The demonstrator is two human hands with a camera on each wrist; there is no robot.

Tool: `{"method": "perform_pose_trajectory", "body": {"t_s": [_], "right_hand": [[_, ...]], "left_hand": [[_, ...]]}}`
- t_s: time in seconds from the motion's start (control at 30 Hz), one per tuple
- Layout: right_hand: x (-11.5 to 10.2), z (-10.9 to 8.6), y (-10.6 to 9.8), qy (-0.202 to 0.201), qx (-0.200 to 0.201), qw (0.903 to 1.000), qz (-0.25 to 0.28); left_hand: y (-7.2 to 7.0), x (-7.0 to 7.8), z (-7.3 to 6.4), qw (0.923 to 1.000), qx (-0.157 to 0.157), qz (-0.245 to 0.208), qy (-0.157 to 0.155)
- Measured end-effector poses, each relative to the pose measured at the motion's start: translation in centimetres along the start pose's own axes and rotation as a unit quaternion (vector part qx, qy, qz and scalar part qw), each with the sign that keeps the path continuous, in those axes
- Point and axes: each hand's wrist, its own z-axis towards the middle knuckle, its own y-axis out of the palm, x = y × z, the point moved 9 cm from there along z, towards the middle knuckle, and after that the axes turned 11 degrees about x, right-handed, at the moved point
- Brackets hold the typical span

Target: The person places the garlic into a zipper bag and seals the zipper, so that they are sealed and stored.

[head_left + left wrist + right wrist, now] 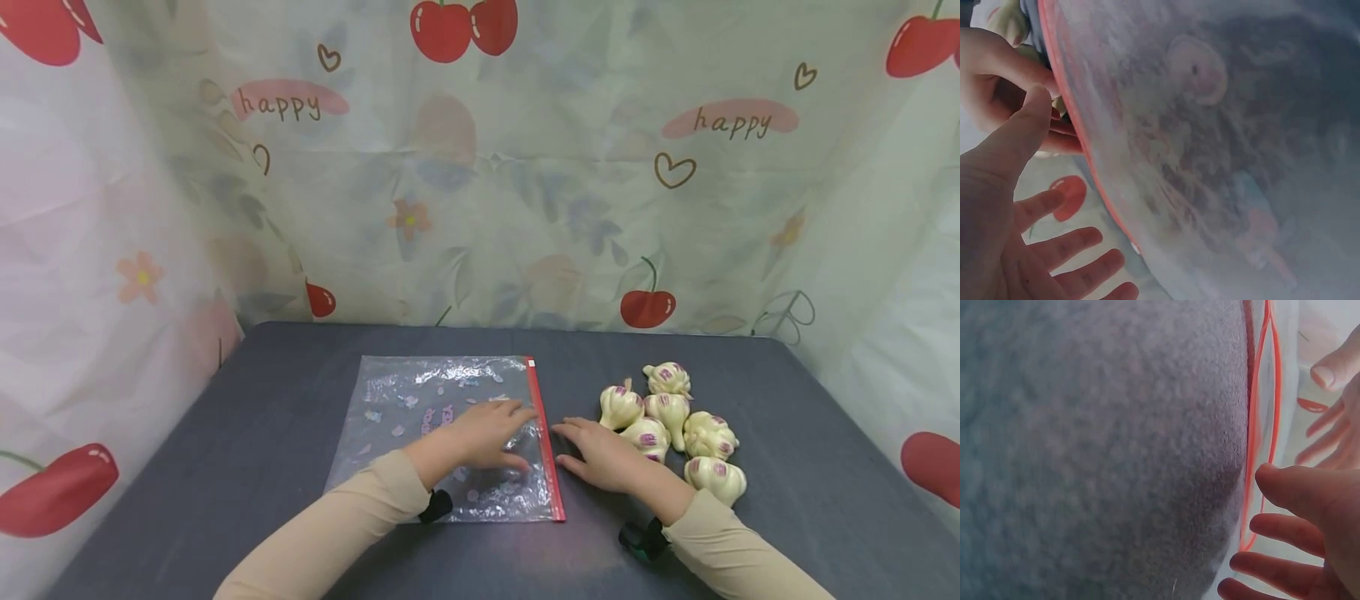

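A clear zip bag (405,400) with small printed pictures lies flat, its red zip edge (546,450) facing right. Over the bag's right part is my left hand (487,435), fingers spread toward that edge and holding nothing. Just right of the red edge, my right hand (603,454) reaches in with its fingers pointing left, relaxed and without anything in them. In the right wrist view the red edge (1277,381) shows as two strips standing a little apart, with the right thumb and fingertips close to them. Several garlic bulbs (666,408) sit beyond the right hand.
The dark grey table (270,433) extends around the bag and the garlic. Behind and at both sides hangs a printed curtain (510,225) with cherries and the word happy. Both wrists carry small black devices (437,506).
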Motion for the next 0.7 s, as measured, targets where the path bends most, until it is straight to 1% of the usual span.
{"method": "perform_pose_trajectory", "body": {"t_s": [0.1, 0.33, 0.47, 0.57, 0.7], "right_hand": [[-0.1, 0.0, 0.2, 0.0, -0.006, 1.0, 0.006], [0.0, 0.0, 0.7, 0.016, -0.023, 0.9994, 0.022], [-0.1, 0.0, 0.8, 0.019, -0.027, 0.9989, 0.034], [-0.2, 0.0, 0.8, 0.014, -0.027, 0.9987, 0.041], [-0.8, 0.1, 0.6, -0.005, -0.024, 0.9983, 0.053]], "left_hand": [[0.4, 0.0, 0.4, 0.9998, -0.009, -0.012, -0.012], [1.7, -0.3, 0.9, 0.9971, -0.038, -0.047, -0.046], [2.0, -0.6, 1.0, 0.9954, -0.041, -0.066, -0.056], [2.1, -0.7, 1.1, 0.9934, -0.039, -0.087, -0.063], [2.0, -0.8, 1.2, 0.9908, -0.033, -0.114, -0.064]]}}
